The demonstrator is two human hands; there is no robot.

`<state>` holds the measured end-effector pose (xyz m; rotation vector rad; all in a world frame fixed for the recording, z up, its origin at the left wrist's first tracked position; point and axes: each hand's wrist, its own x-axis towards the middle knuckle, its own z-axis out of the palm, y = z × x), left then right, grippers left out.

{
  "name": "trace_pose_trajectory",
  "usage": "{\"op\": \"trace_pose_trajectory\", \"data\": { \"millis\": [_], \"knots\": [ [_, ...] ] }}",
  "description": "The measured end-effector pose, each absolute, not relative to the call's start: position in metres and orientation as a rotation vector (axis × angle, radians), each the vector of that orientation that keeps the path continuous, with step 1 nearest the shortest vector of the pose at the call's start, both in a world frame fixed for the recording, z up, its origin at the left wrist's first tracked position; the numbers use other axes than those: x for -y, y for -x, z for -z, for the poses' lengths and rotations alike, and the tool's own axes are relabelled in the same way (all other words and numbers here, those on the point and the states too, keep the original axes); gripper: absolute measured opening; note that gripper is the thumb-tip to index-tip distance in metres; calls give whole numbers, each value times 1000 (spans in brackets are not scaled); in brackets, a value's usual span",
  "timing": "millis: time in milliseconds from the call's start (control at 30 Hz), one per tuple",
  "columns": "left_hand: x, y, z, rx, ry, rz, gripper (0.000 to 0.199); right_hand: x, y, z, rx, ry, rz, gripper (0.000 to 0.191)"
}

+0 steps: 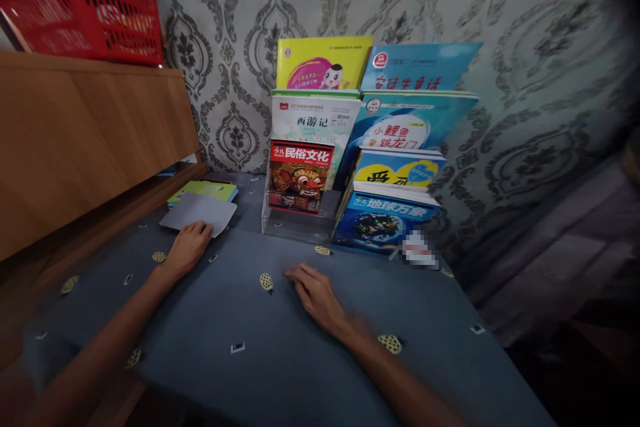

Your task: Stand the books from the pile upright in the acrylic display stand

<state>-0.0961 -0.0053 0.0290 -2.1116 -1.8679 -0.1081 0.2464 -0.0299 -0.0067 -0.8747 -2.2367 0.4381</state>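
Observation:
At the left of the table, my left hand [190, 247] grips the near edge of a thin book with a plain pale grey cover [197, 210]. Its fingers lie over the cover, while the thumb is hidden. That book overlaps a small pile of green-yellow books [213, 191]. My right hand [315, 293] hovers low over or rests on the middle of the table, its fingers loosely bent and holding nothing. Beyond it stands a clear acrylic book rack [300, 225] with tiers of picture books. A red-covered book [302, 177] sits low in its left column, and a blue book with a globe [380, 223] fronts the right.
A dark blue-grey cloth with pineapple prints covers the table [215, 307]. To the left is a wooden cabinet [95, 140] carrying a red plastic basket [110, 7]. Patterned wallpaper [225, 67] rises behind the rack. A blurred-out item [420, 250] lies by the rack's right corner.

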Motion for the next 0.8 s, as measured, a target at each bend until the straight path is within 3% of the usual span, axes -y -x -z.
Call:
{"op": "trace_pose_trajectory", "data": {
  "millis": [333, 800],
  "knots": [
    [63, 52, -29, 1825, 2293, -112, 25, 31, -247, 7, 2244, 871, -443, 33],
    [115, -56, -4, 1188, 2692, 83, 30, 37, -245, 2, 2143, 730, -409, 25]
  ]
}}
